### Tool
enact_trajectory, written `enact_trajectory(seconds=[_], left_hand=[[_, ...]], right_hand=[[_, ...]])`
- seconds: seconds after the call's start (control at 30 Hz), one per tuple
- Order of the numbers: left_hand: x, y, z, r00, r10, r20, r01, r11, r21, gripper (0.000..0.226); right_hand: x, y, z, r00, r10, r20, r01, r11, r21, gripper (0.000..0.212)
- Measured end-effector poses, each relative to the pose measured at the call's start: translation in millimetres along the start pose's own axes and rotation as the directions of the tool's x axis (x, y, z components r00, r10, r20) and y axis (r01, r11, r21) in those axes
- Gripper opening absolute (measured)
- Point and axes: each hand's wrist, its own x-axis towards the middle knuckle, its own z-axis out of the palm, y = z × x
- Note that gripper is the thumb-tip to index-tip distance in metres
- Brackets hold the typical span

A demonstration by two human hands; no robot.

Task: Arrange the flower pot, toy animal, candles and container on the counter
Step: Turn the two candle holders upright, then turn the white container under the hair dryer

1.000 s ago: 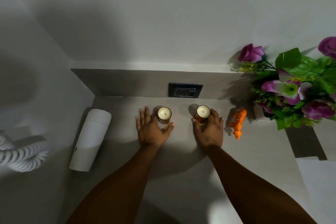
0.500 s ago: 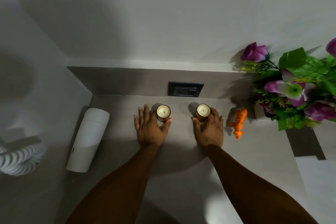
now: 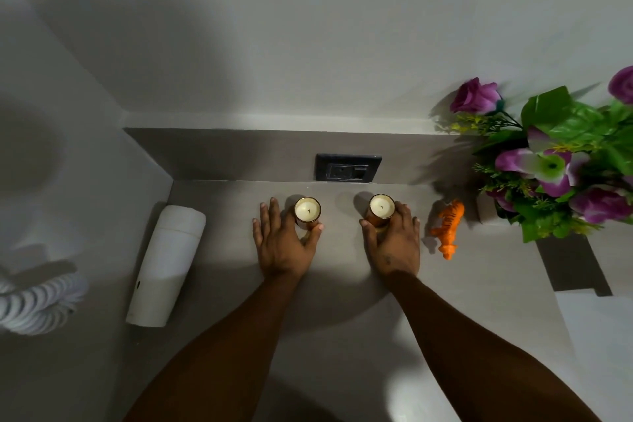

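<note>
Two small amber-glass candles stand side by side near the back of the grey counter (image 3: 335,291). My left hand (image 3: 282,245) wraps the left candle (image 3: 307,211) with thumb and fingers around its base. My right hand (image 3: 394,243) grips the right candle (image 3: 381,207) the same way. An orange toy tiger (image 3: 449,228) stands just right of my right hand. The flower pot with purple flowers and green leaves (image 3: 561,164) sits at the far right; its pot is mostly hidden by foliage. A tall white container (image 3: 166,265) stands at the left.
A dark wall socket (image 3: 347,168) sits on the backsplash behind the candles. A white ribbed hose (image 3: 37,301) lies at the far left. A dark rectangular patch (image 3: 572,267) and a white surface (image 3: 603,346) lie at the right.
My left thumb has closed in around the left candle. Both candles and hands stay nearly in place; the view shifted slightly.
</note>
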Motion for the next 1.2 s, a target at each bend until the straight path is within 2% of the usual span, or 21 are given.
enact_trajectory(seconds=[0.1, 0.3, 0.43, 0.53, 0.7, 0.8, 0.87, 0.97, 1.07, 1.2], left_hand=[[-6.7, -3.5, -3.8, 0.998, 0.017, 0.055, -0.019, 0.999, 0.046, 0.096], [-55.6, -25.4, -8.1, 0.994, 0.106, 0.030, -0.109, 0.987, 0.115, 0.087], [-82.2, -32.3, -10.9, 0.992, 0.112, 0.063, -0.121, 0.977, 0.174, 0.082], [-108.1, -45.0, -12.2, 0.992, 0.117, 0.041, -0.122, 0.976, 0.178, 0.075], [-141.2, -60.6, -18.0, 0.996, 0.090, 0.006, -0.090, 0.985, 0.145, 0.079], [-141.9, -68.0, -39.9, 0.988, -0.039, -0.152, 0.051, 0.996, 0.079, 0.090], [-138.4, -79.9, -63.4, 0.952, -0.121, -0.282, 0.139, 0.989, 0.046, 0.093], [-134.2, -105.5, -99.0, 0.896, -0.259, -0.362, 0.290, 0.956, 0.035, 0.088], [-132.5, -132.9, -118.3, 0.889, -0.324, -0.323, 0.325, 0.944, -0.053, 0.086], [-135.6, -150.8, -128.6, 0.936, -0.269, -0.228, 0.264, 0.963, -0.053, 0.081]], right_hand=[[-8.7, 1.0, -2.2, 0.999, -0.043, -0.026, 0.043, 0.999, -0.008, 0.082], [-73.0, 0.9, 8.9, 0.983, -0.175, 0.048, 0.179, 0.977, -0.116, 0.084], [-120.5, -8.3, 21.4, 0.891, -0.395, 0.224, 0.444, 0.859, -0.253, 0.078], [-135.4, -13.9, 23.3, 0.827, -0.470, 0.308, 0.550, 0.789, -0.274, 0.073], [-136.6, -15.6, 17.6, 0.813, -0.452, 0.368, 0.564, 0.768, -0.303, 0.077], [-136.2, -14.9, 17.6, 0.820, -0.442, 0.365, 0.553, 0.775, -0.305, 0.079], [-134.0, -15.8, 18.0, 0.817, -0.442, 0.369, 0.558, 0.768, -0.316, 0.079], [-136.4, -18.7, 16.7, 0.813, -0.443, 0.378, 0.567, 0.751, -0.338, 0.079], [-140.8, -23.6, 12.6, 0.813, -0.450, 0.369, 0.567, 0.756, -0.327, 0.079], [-140.9, -26.4, 8.4, 0.813, -0.423, 0.400, 0.558, 0.761, -0.330, 0.079]])
